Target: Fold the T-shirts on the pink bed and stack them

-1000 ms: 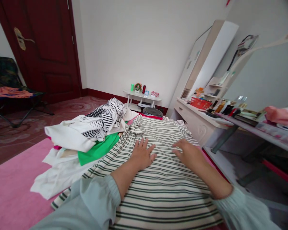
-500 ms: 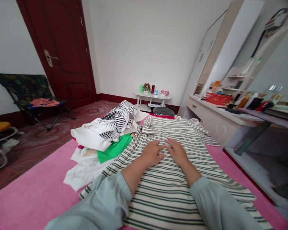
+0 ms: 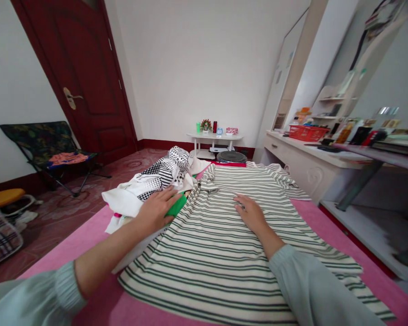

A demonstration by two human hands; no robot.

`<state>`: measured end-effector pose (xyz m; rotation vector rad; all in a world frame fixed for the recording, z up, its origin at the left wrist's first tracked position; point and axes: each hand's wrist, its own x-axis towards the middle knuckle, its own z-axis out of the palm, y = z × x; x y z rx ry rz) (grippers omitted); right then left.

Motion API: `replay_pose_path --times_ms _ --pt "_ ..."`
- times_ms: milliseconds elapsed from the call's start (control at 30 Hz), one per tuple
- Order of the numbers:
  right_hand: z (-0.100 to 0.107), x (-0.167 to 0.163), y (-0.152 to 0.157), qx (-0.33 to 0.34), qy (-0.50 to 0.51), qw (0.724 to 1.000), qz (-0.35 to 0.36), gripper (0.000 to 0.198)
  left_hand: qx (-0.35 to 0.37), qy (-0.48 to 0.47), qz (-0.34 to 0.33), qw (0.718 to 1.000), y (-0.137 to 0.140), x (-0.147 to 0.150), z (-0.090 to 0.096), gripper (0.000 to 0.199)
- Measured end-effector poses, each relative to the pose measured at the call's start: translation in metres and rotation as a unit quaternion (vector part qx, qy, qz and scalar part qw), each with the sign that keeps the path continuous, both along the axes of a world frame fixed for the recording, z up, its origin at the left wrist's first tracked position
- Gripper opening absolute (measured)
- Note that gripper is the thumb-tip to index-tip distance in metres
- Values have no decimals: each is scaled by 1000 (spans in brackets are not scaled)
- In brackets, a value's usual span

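A white shirt with dark green stripes (image 3: 217, 262) lies spread over the pink bed cover (image 3: 112, 303), its collar end away from me and several creases across it. My right hand (image 3: 251, 213) rests on the middle of the shirt, fingers stretched out, holding nothing. Left of the shirt, my left hand (image 3: 158, 208) is at the pile of clothes, fingers extended over a green garment (image 3: 177, 206). The pile also has a white garment with black dots and stripes (image 3: 163, 174). My left arm hides part of the white cloth beneath it.
A dresser (image 3: 302, 158) with a red basket (image 3: 308, 132) and bottles stands on the right. At the far wall is a small white table (image 3: 217, 136). A folding chair (image 3: 44, 145) and a yellow stool (image 3: 5, 197) are on the left, near the dark red door (image 3: 78, 68).
My left hand has moved left from the striped shirt to the clothes pile. My right hand stays on the shirt. The shirt's lower left side is spread flatter, and the view has shifted slightly.
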<state>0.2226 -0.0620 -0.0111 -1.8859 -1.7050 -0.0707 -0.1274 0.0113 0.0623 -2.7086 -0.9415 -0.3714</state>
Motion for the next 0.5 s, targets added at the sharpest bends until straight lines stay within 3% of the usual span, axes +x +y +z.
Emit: replay_pose_path --times_ms 200,500 --pt "1 -2 -2 6 7 1000 6 30 11 26 37 999 -12 7 -9 69" --pt "1 -1 -4 10 25 1000 14 30 57 77 14 995 5 -8 -3 61"
